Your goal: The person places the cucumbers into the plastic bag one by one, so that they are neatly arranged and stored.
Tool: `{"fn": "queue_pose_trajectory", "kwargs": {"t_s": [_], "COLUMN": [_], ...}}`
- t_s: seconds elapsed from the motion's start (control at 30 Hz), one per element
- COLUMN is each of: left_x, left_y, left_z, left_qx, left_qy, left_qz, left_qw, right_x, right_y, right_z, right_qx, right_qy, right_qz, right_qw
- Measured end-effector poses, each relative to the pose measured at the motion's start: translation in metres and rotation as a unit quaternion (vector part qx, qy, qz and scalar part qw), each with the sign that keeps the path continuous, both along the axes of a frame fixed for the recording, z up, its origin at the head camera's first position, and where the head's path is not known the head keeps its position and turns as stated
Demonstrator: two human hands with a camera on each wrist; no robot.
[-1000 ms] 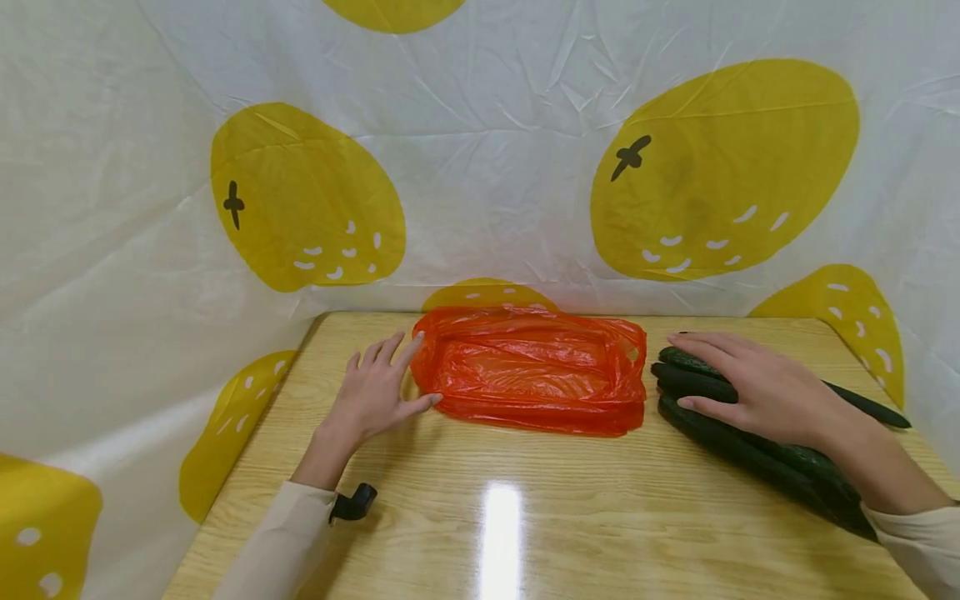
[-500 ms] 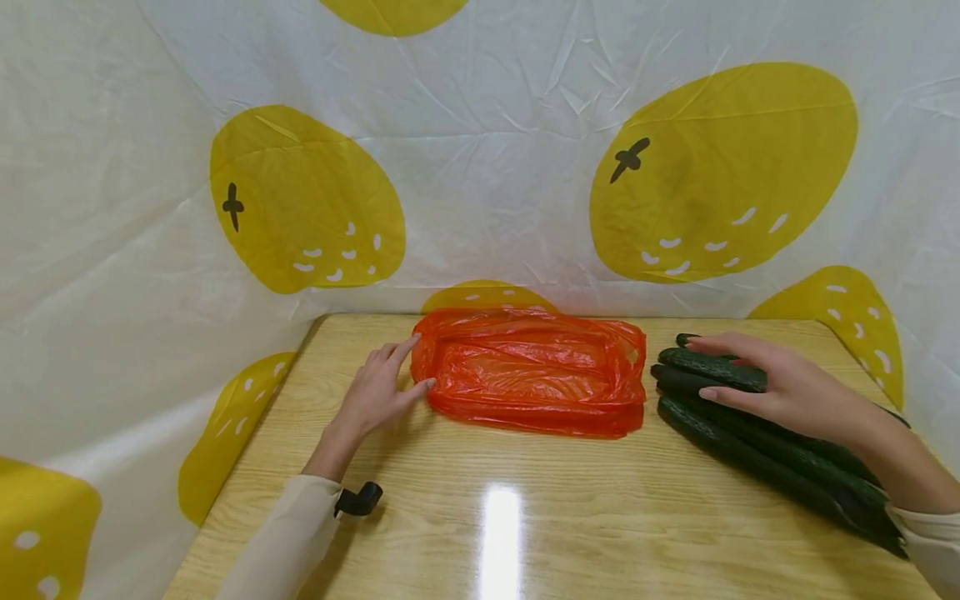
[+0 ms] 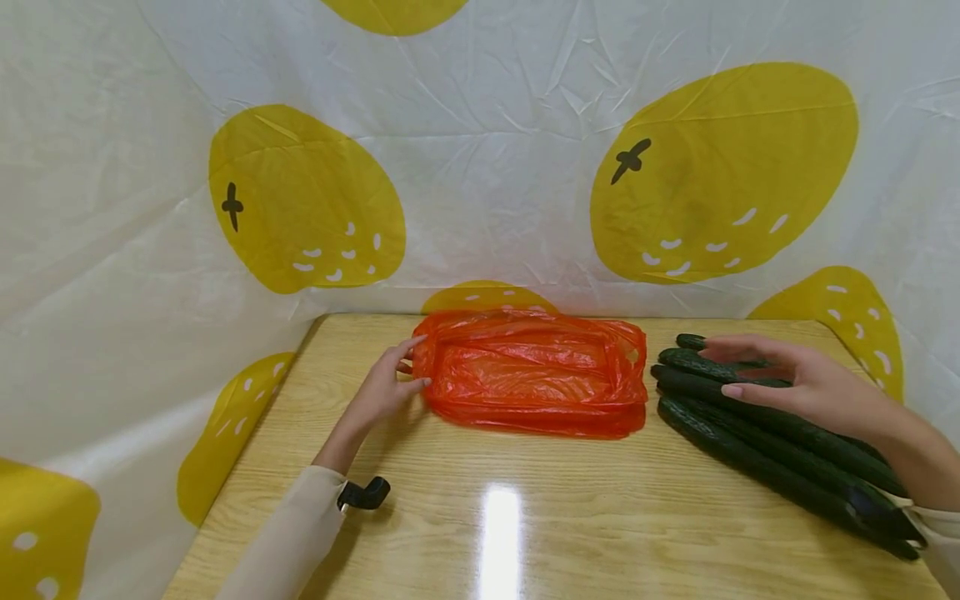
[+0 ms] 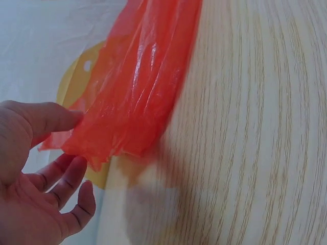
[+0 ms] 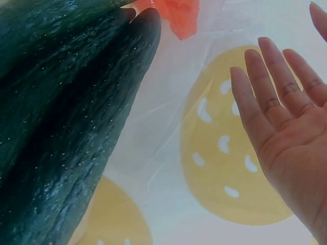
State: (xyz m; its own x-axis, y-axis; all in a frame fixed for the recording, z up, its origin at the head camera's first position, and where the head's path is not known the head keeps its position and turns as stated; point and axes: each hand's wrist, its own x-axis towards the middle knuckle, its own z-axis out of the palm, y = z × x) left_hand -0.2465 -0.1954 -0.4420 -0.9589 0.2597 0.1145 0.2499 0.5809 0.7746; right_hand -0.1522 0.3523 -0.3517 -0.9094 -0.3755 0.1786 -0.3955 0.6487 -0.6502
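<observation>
A red plastic bag [image 3: 525, 375] lies flattened on the table, crinkled and see-through. My left hand [image 3: 386, 383] is at its left end, the thumb and fingers apart and the tips right at the bag's edge. In the left wrist view, the thumb tip overlaps the bag [image 4: 140, 87] and the other fingers [image 4: 69, 181] curve loosely below it. Several long, dark green cucumbers [image 3: 742, 457] lie side by side to the right of the bag. Over them hovers my right hand [image 3: 817, 387]; the right wrist view shows its fingers straight, with the cucumbers [image 5: 66, 122] beside it.
A wooden table [image 3: 570, 508] with a bright reflection bears everything. Behind and to the left hangs a white cloth [image 3: 495, 200] printed with yellow fruit shapes. A black device [image 3: 365, 493] is strapped to the left wrist.
My left hand has moved slightly right, up to the bag's end. My right hand has shifted right and lifted off the cucumbers, uncovering more of them. The bag has hardly moved.
</observation>
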Motion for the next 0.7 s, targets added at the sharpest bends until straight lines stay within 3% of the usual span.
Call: {"fn": "queue_pose_trajectory", "kwargs": {"t_s": [0.2, 0.43, 0.7], "left_x": [-0.001, -0.003, -0.009], "left_y": [0.000, -0.003, -0.010], "left_z": [-0.002, -0.004, -0.010], "left_qx": [0.032, 0.056, 0.100], "left_qy": [0.001, -0.017, -0.051], "left_qz": [0.001, 0.002, -0.006], "left_qw": [0.9995, 0.9983, 0.9937], "right_x": [-0.001, -0.004, 0.001], "right_y": [0.010, 0.023, 0.033], "right_z": [-0.005, -0.014, -0.030], "right_qx": [0.008, 0.036, 0.082], "right_qy": [-0.011, -0.001, 0.000], "right_qz": [-0.016, 0.004, -0.038], "right_qw": [0.9998, 0.9993, 0.9960]}}
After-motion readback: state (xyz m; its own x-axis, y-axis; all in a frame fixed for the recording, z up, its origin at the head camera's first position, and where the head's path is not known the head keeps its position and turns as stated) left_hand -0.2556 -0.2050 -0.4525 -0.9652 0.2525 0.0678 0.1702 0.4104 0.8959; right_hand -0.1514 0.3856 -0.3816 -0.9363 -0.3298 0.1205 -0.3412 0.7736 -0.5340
